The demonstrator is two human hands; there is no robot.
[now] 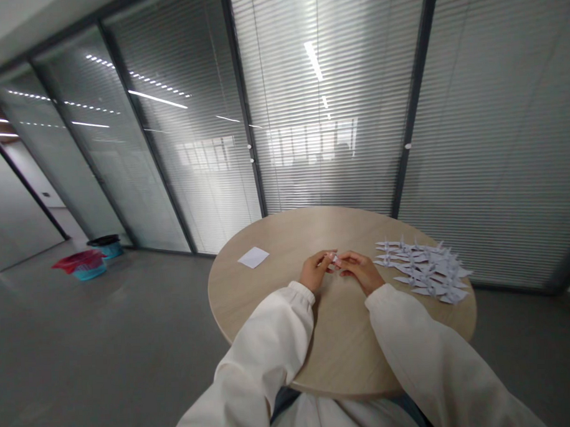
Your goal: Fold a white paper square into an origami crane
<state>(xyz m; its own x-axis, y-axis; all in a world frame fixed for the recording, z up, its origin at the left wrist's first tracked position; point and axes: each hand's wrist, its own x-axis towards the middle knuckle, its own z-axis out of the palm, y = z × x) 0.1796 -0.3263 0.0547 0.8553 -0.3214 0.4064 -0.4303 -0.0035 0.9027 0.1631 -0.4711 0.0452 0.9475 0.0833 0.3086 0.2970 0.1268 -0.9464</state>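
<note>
Over the middle of the round table (346, 354), my left hand (316, 268) and my right hand (360, 270) meet at the fingertips. Both are closed in a pinch on a small piece of folded white paper (334, 259), mostly covered by my fingers. Its exact shape is too small to make out. To the left of my hands lies a flat square sheet of white paper (253, 257). On the right side of the table, several folded white paper cranes (427, 271) stand crowded together in rows, close to my right hand but apart from it.
Beyond the table rises a glass partition with blinds (325, 162). On the floor at left stand a blue bin with a red liner (85, 265) and another blue bin with a black liner (109, 246).
</note>
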